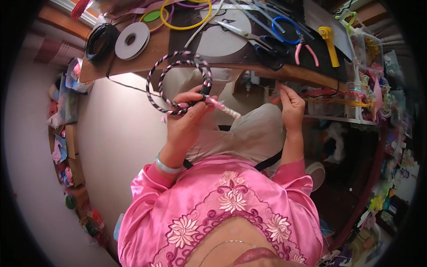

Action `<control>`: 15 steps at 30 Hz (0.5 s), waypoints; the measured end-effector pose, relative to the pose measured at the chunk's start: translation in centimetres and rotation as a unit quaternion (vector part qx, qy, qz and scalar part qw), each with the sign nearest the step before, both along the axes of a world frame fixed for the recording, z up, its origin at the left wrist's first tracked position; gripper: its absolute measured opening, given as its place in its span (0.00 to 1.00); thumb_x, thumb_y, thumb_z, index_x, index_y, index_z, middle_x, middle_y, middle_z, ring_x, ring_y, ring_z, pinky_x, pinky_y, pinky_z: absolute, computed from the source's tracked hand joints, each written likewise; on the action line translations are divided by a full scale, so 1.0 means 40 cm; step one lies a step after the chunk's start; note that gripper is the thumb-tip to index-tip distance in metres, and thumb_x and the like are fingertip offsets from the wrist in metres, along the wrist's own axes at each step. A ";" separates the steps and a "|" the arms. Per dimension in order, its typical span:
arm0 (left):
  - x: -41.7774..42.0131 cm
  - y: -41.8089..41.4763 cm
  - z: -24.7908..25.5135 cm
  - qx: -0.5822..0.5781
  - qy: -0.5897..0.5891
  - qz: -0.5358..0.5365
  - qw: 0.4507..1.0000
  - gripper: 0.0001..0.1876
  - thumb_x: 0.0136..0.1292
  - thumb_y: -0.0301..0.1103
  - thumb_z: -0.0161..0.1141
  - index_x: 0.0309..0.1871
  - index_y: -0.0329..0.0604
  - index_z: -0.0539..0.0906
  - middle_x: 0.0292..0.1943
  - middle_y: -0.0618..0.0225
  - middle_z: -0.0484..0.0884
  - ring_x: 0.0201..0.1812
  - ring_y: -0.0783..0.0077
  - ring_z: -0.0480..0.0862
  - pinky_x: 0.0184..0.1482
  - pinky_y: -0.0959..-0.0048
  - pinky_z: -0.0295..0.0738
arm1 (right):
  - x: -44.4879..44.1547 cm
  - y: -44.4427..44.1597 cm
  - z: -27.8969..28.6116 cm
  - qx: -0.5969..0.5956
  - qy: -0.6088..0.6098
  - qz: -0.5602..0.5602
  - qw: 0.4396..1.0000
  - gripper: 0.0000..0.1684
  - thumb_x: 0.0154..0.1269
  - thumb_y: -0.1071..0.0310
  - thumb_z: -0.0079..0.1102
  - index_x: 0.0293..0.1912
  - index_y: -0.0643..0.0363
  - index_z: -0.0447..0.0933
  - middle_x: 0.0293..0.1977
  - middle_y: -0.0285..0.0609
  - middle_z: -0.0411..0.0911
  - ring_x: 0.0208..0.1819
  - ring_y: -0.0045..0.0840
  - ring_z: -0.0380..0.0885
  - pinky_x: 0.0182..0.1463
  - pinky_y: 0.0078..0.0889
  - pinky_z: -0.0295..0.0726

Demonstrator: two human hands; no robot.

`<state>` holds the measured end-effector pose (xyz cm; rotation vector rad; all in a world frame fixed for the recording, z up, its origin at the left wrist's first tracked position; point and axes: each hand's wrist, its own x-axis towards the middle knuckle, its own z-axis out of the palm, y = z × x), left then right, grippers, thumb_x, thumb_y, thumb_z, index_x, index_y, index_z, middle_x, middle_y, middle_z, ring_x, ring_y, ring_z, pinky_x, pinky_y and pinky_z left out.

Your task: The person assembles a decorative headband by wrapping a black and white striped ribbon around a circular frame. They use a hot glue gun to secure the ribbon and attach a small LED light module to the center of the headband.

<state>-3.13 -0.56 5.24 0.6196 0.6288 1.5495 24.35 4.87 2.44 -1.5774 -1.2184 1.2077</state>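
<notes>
My left hand [190, 115] is closed around the join of a hoop frame wrapped in black and pink ribbon [150, 78], two rings that meet at a short handle. The handle's stub [230, 111], wound in pink and then pale material, sticks out to the right of my fingers. To the right, just below the table edge, my right hand [292, 101] has its thumb and fingertips pinched together; whether something thin lies between them cannot be told. A black cord [128, 86] runs from the table's left side towards the rings.
On the wooden table [146, 68] lie a spool of white ribbon [131, 40], a coil of black cord [101, 43], scissors [250, 36], pink-handled pliers [307, 53], a yellow tool [328, 45], and yellow [185, 28] and blue rings [273, 25]. A rack of craft supplies [362, 116] stands right.
</notes>
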 end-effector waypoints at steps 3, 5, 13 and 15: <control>-0.011 0.000 0.003 -0.024 0.016 -0.007 1.000 0.11 0.64 0.20 0.53 0.50 0.34 0.72 0.51 0.54 0.76 0.49 0.59 0.81 0.51 0.66 0.79 | -0.030 0.021 0.074 0.237 -0.062 0.001 0.970 0.24 0.63 0.80 0.51 0.60 0.60 0.70 0.46 0.38 0.77 0.45 0.17 0.75 0.51 0.20 0.73; -0.006 0.006 0.017 -0.044 0.018 0.000 0.999 0.11 0.64 0.21 0.54 0.50 0.33 0.73 0.46 0.56 0.79 0.48 0.62 0.82 0.47 0.70 0.81 | -0.046 0.056 0.129 0.342 -0.196 0.020 0.919 0.25 0.59 0.77 0.56 0.58 0.58 0.71 0.46 0.43 0.76 0.49 0.30 0.75 0.56 0.31 0.71; -0.028 -0.002 0.032 -0.066 0.013 -0.002 0.998 0.13 0.65 0.27 0.56 0.52 0.35 0.74 0.42 0.61 0.81 0.43 0.69 0.83 0.42 0.74 0.81 | -0.120 0.239 0.210 0.277 -0.555 0.229 0.750 0.29 0.56 0.67 0.60 0.58 0.58 0.68 0.44 0.45 0.73 0.51 0.37 0.72 0.58 0.45 0.65; -0.036 -0.002 0.046 -0.075 -0.003 -0.005 0.997 0.13 0.66 0.28 0.56 0.52 0.35 0.73 0.41 0.61 0.81 0.43 0.69 0.84 0.42 0.74 0.81 | -0.122 0.251 0.225 0.281 -0.551 0.256 0.743 0.29 0.55 0.69 0.59 0.58 0.58 0.67 0.42 0.46 0.73 0.45 0.38 0.74 0.50 0.43 0.70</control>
